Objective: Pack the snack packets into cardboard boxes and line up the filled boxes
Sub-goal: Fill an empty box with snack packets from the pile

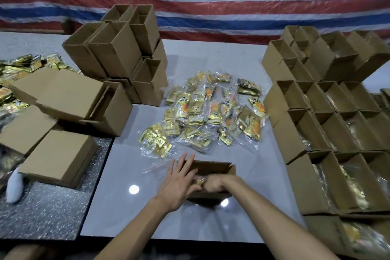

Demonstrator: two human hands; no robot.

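While the left hand (179, 179) lay flat, fingers spread, against the open cardboard box (219, 167) on the glossy grey table (126, 207), the right hand (213, 183) curled inside it around crinkly gold packets (199, 180), a loose foil heap (211, 112) just beyond.

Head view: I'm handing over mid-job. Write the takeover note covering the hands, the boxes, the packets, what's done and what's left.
Left hand: open, fingers spread against the left end of the open box in front of the person.
Right hand: inside that box, curled round a gold packet.
Loose packet pile: mid-table, beyond the box.
Done: rows of open boxes on the right, with packets showing in several.
Left: finish this box and set it with the rows. Then work through the pile using the stacked empty boxes at the left.
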